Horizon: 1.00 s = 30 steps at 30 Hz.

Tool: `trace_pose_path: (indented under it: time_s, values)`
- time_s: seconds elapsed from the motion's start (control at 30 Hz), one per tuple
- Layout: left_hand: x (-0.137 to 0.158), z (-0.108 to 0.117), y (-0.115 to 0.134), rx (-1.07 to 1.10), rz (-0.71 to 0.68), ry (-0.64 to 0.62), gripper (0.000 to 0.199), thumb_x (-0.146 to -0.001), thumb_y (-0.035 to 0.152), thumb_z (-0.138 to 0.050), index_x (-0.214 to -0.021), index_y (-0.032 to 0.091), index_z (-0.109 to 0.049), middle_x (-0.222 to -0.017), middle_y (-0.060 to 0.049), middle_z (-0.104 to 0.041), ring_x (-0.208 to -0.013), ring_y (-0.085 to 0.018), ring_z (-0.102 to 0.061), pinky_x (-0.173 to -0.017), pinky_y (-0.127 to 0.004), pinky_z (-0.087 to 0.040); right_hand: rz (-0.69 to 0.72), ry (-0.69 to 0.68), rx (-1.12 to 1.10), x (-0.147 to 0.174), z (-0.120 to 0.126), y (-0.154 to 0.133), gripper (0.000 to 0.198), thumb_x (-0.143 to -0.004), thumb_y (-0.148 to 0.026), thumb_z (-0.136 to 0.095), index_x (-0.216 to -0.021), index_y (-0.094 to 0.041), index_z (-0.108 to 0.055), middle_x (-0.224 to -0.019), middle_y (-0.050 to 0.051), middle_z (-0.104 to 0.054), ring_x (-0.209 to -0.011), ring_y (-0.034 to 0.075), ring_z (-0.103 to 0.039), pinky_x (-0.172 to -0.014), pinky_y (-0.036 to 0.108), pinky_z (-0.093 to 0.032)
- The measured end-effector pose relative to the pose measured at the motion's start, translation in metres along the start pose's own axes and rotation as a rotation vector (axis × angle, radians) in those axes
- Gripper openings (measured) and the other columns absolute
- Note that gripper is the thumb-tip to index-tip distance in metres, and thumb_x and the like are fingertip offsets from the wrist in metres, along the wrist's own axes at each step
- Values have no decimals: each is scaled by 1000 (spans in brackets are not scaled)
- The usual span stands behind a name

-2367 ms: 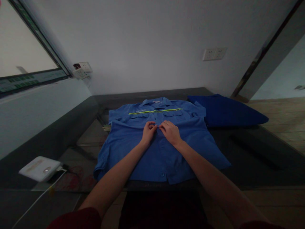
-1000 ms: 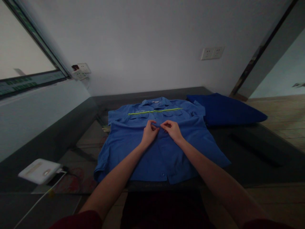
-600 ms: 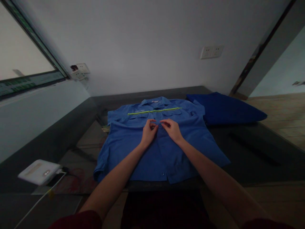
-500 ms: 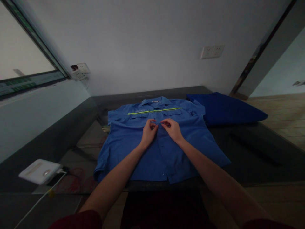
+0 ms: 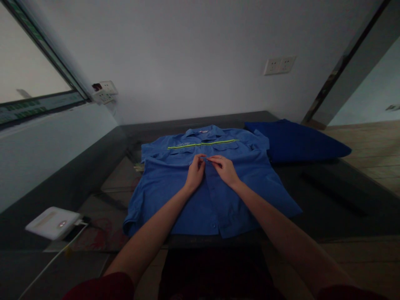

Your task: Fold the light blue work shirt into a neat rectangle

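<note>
Blue shirt (image 5: 170, 179), yellow chest stripe (image 5: 184, 146), left hand (image 5: 195, 173) and right hand (image 5: 225, 170) pinching its placket (image 5: 212, 193)

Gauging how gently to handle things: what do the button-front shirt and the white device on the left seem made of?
Blue button-front shirt: matte fabric, perhaps cotton or a blend; soft creases suggest it, but the weave cannot be made out.
White device: probably hard plastic, smooth and satin; its flat faces and rounded corners look moulded.
</note>
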<state>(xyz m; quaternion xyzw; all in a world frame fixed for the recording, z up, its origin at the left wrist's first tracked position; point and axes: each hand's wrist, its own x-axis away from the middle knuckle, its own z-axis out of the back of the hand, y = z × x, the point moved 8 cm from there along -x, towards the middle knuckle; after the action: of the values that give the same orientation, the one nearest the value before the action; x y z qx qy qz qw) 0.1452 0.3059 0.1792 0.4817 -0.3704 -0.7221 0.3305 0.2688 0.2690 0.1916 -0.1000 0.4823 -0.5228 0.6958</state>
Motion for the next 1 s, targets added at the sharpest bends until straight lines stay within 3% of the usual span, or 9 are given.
trace_pose_path:
  time_s: [0.13, 0.23, 0.33, 0.47, 0.63, 0.8, 0.9, 1.0]
  values:
    - [-2, 1, -2, -81, 3, -4, 27, -88, 11, -41, -111, 19, -52, -87, -3, -59, -79, -15, -57, -79, -26, -44, -22, -57, 143, 1, -2, 7, 41, -86, -8, -46, -121, -23, -63, -116, 7, -65, -105, 20, -60, -94, 36, -47]
    - [-2, 3, 2, -307, -52, -12, 32, -85, 8, -42, -113, 18, -53, -105, -9, -62, -101, -20, -58, -94, -34, -42, -61, -94, 297, 1, -3, 18, 40, -86, -9, -49, -122, -20, -61, -119, 10, -64, -108, 21, -58, -96, 38, -45]
    - [0, -1, -3, -618, -61, -91, 36, -83, 9, -46, -117, 18, -54, -123, -15, -58, -119, -27, -50, -104, -45, -33, -68, -168, 437, 4, -9, 27, 33, -88, -17, -51, -119, -18, -63, -122, 13, -62, -116, 25, -53, -100, 43, -41]
    - [5, -8, -19, -817, -29, -211, 42, -87, 14, -45, -128, 18, -50, -139, -16, -49, -132, -29, -40, -111, -51, -24, -110, -259, 563, 11, -18, 39, 44, -91, -30, -52, -133, -18, -52, -139, 16, -49, -131, 32, -40, -105, 54, -32]
    - [6, -7, -32, -858, -5, -263, 45, -89, 22, -47, -133, 20, -48, -144, -13, -44, -137, -28, -33, -113, -51, -21, -181, -351, 613, 18, -25, 53, 52, -93, -39, -48, -141, -22, -42, -145, 15, -40, -135, 33, -35, -107, 56, -27]
    - [5, -6, -41, -842, 23, -275, 44, -90, 27, -47, -135, 23, -47, -144, -11, -43, -137, -30, -32, -112, -52, -22, -196, -344, 589, 14, -24, 57, 50, -93, -38, -47, -141, -23, -42, -146, 15, -39, -136, 31, -33, -109, 55, -24]
    - [0, -2, -31, -864, 12, -261, 49, -88, 25, -51, -135, 18, -45, -144, -16, -43, -136, -31, -34, -112, -49, -25, -184, -290, 548, 6, -12, 45, 47, -90, -32, -54, -135, -18, -50, -142, 17, -44, -133, 30, -37, -107, 50, -29]
    - [-5, 3, -3, -861, -51, -278, 45, -85, 21, -53, -130, 17, -49, -136, -15, -50, -126, -27, -46, -106, -40, -36, -127, -243, 481, 3, 4, 14, 30, -87, -23, -58, -115, -15, -62, -123, 15, -59, -119, 25, -50, -100, 39, -38]
